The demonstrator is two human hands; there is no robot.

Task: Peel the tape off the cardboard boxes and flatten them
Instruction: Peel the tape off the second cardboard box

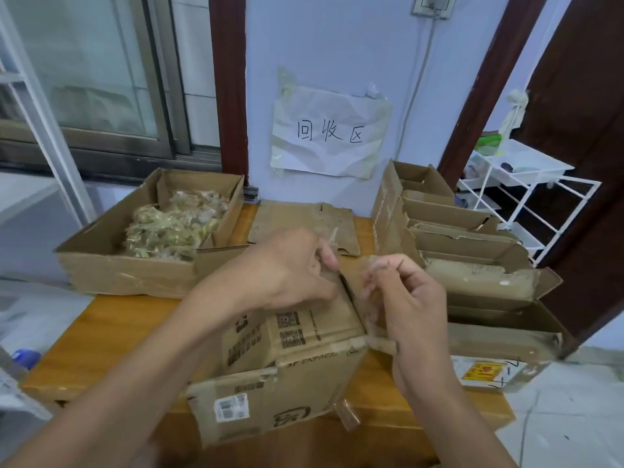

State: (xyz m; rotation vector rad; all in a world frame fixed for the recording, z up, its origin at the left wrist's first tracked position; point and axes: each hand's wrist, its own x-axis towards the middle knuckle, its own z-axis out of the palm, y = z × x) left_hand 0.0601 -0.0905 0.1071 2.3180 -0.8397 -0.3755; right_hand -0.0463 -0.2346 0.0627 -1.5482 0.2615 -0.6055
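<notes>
Left hand (287, 268) grips box (290, 359); right hand (405, 298) pinches tape (368, 292) (clear film): a fast pull risks tearing it.

Both hands hide the box's (304, 336) far top edge

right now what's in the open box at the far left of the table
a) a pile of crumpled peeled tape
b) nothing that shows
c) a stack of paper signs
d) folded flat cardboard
a: the open box at the far left holds a heap of crumpled, yellowish clear tape, while the flattened cardboard lies elsewhere on the table.
</notes>
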